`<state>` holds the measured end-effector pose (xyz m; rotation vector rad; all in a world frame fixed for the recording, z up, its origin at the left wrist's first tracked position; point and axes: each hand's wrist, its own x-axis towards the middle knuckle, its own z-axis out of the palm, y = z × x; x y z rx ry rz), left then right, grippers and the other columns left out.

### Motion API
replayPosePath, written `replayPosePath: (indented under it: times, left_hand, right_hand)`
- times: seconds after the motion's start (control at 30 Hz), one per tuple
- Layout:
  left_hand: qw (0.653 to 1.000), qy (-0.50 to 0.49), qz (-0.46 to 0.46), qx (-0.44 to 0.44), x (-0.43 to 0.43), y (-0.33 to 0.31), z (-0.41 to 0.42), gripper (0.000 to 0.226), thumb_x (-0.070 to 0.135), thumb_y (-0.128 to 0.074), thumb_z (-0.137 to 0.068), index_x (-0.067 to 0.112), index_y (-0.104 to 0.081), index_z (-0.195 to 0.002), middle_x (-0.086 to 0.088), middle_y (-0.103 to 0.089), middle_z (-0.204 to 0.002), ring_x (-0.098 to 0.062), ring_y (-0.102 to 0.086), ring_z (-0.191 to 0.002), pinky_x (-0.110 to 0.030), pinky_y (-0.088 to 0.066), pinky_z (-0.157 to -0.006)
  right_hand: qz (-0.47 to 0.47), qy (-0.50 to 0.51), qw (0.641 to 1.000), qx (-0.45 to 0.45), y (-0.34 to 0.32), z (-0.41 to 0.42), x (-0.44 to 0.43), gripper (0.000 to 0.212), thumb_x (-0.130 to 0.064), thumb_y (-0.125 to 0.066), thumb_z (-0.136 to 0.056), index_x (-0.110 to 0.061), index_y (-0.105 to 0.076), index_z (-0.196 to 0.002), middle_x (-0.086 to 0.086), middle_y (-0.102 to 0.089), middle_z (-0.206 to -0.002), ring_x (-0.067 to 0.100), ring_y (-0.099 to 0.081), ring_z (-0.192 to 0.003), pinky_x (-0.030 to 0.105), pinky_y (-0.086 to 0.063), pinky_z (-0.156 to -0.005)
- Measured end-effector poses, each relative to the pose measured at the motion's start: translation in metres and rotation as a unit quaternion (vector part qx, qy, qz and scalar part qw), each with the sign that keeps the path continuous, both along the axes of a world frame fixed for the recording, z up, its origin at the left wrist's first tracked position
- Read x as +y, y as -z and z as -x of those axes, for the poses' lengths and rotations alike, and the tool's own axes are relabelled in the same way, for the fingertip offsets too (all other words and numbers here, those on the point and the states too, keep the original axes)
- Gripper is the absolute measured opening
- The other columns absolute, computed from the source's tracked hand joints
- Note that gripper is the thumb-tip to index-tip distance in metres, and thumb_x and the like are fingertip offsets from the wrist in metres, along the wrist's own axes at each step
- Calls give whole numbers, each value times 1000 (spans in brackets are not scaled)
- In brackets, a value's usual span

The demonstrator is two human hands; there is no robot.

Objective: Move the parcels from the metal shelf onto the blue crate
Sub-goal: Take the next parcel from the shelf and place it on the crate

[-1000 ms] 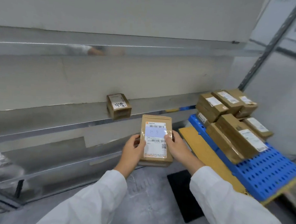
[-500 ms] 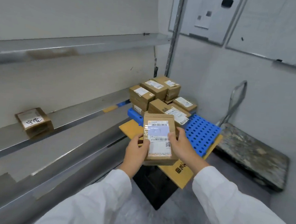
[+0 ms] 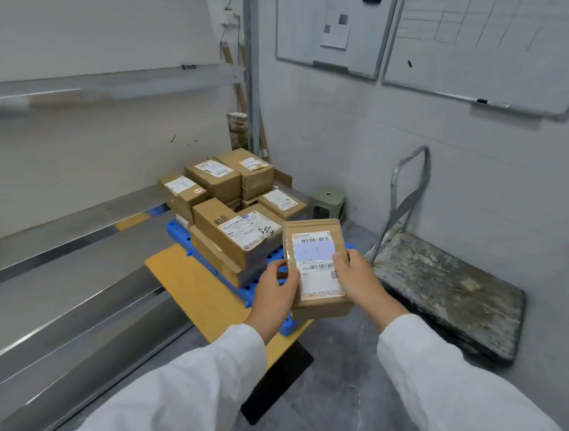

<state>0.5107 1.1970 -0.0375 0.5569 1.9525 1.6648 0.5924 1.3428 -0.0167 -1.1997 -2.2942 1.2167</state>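
Note:
I hold a flat brown parcel (image 3: 316, 268) with a white barcode label, face up, above the near right corner of the blue crate (image 3: 181, 231). My left hand (image 3: 276, 290) grips its left edge and my right hand (image 3: 361, 281) grips its right edge. Several brown parcels (image 3: 232, 225) are stacked on the crate's far and left part. The crate rests on a yellow board (image 3: 200, 293). The metal shelf (image 3: 73, 234) runs along the left wall; the stretch in view carries no parcel.
A worn platform trolley (image 3: 446, 287) with a metal handle stands to the right of the crate. A small green stool (image 3: 328, 201) sits in the corner. A black mat (image 3: 278, 383) lies on the floor. Two whiteboards (image 3: 490, 48) hang on the wall.
The view has swung right, from the shelf to the crate. Both hands carried the flat parcel along, to above the crate's near right corner. The small box on the shelf has left the view.

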Motion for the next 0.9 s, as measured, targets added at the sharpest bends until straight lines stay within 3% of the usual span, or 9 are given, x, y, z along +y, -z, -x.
replayPosePath:
  times: [0.13,0.2,0.27,0.37,0.63,0.77,0.9]
  left_hand:
    - [1000,3,24,1,35,0,-5,23,36,-51,-98,29,-50,-121,9,-61,-113,-1,-58,-98,-15,-46,-68]
    - [999,-4,28,16,49,0,5,21,36,-51,-98,30,-51,-118,9,-61,-114,1,-58,-97,-15,-47,-68]
    - [999,-21,33,32,62,2,18,25,36,-51,-98,28,-53,-121,5,-60,-120,-5,-58,-105,-25,-52,-83]
    - [997,-42,38,44,84,6,41,29,36,-52,-97,25,-54,-124,0,-58,-125,-13,-56,-114,-39,-49,-99]
    - [992,-106,38,57,150,12,124,34,35,-51,-97,22,-53,-129,5,-58,-120,-2,-54,-100,-15,-42,-72]
    - [986,-145,59,54,173,14,173,30,39,-51,-94,27,-56,-121,4,-61,-116,-11,-57,-104,-33,-51,-88]
    - [976,-179,104,60,184,17,210,41,44,-51,-92,27,-53,-129,5,-57,-116,-19,-52,-116,-45,-49,-98]
  right_hand:
    - [9,-26,1000,0,7,-4,40,33,-36,-35,-100,-10,-53,-112,7,-61,-107,23,-59,-93,35,-44,-74]
    - [11,-35,999,10,8,4,56,29,-38,-38,-100,-16,-51,-113,0,-61,-105,17,-58,-92,30,-43,-68]
    - [11,-46,999,13,9,15,69,24,-39,-40,-100,-21,-49,-113,-6,-57,-100,11,-54,-88,24,-38,-63]
    - [1,-61,998,17,10,42,92,28,-38,-42,-100,-18,-51,-117,-4,-56,-103,13,-53,-90,29,-37,-68]
    - [0,-131,991,2,9,146,167,24,-39,-39,-100,-20,-49,-111,4,-60,-113,8,-59,-90,24,-45,-63]
    - [-14,-177,984,-26,8,205,194,28,-43,-37,-100,-21,-49,-111,1,-61,-109,10,-59,-91,26,-44,-66]
    - [2,-209,977,-29,12,252,208,30,-44,-36,-100,-21,-48,-116,-4,-59,-104,-1,-54,-82,21,-39,-57]
